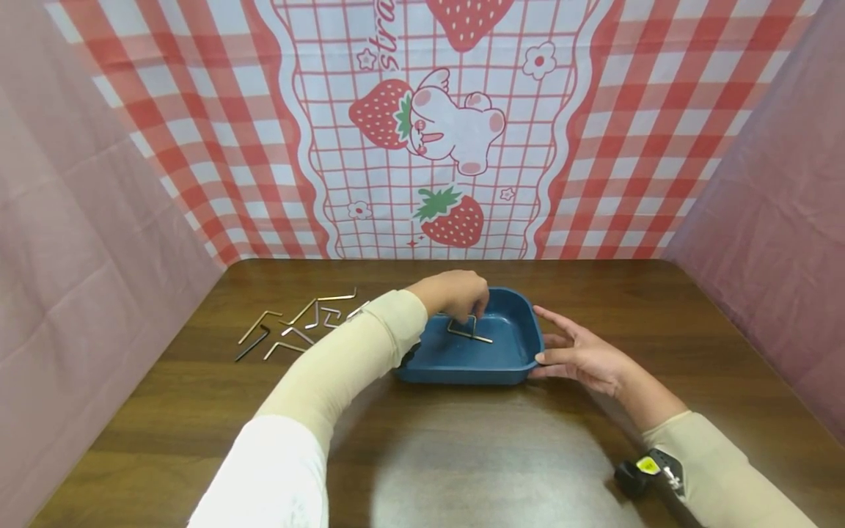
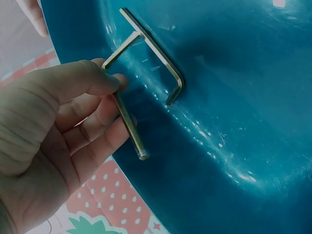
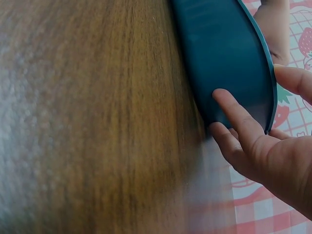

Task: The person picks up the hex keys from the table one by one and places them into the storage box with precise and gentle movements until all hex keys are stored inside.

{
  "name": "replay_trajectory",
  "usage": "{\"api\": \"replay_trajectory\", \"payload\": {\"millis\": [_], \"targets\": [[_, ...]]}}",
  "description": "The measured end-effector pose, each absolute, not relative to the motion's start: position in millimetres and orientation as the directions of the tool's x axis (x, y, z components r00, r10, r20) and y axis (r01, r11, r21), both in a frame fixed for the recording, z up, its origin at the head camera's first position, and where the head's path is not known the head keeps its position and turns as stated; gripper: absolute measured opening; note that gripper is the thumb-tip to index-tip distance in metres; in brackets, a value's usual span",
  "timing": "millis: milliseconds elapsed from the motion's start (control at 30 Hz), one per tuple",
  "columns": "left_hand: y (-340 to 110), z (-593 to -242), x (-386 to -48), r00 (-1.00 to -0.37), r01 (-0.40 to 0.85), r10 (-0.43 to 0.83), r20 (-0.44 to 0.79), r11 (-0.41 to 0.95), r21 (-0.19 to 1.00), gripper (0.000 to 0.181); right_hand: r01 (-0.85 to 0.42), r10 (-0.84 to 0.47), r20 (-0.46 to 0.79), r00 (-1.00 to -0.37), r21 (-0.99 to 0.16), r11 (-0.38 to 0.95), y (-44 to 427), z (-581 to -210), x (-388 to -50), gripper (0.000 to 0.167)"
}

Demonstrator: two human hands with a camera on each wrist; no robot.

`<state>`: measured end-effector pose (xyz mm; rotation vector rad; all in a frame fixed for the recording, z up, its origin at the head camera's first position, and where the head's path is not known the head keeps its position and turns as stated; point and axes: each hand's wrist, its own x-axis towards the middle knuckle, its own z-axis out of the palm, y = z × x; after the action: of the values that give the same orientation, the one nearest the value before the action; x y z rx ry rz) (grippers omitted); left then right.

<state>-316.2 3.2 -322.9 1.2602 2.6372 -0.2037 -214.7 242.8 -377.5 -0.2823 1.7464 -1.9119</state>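
A brass-coloured hex key [image 2: 127,119] is pinched between the thumb and fingers of my left hand [image 1: 458,293], low over the blue tray [image 1: 462,377]. Inside the tray a second brass-coloured hex key [image 2: 158,54] lies on the floor. The held key's short arm reaches to that second key in the left wrist view; I cannot tell whether they touch. On the tray's right end, my right hand [image 1: 587,361] rests its spread, fairly straight fingers [image 3: 239,114] against the outer wall and rim.
Left of the tray, several loose hex keys lie scattered on the brown wooden table [image 1: 462,455], among them a black one [image 1: 253,345]. A strawberry-print cloth [image 1: 429,183] hangs behind the table, with pink cloth on both sides.
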Motion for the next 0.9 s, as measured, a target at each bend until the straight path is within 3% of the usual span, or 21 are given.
{"api": "replay_trajectory", "payload": {"millis": [600,900], "targets": [[8,-322,-312,-0.616,0.758,0.74,-0.27,0.651,0.053,0.03,0.243,-0.528,-0.186,-0.829,-0.969,-0.041,242,-377,-215,0.093],[9,-310,-309,-0.614,0.773,0.753,-0.238,0.634,0.013,0.028,0.241,-0.525,-0.186,-0.83,-0.97,-0.037,242,-377,-216,0.092]]}}
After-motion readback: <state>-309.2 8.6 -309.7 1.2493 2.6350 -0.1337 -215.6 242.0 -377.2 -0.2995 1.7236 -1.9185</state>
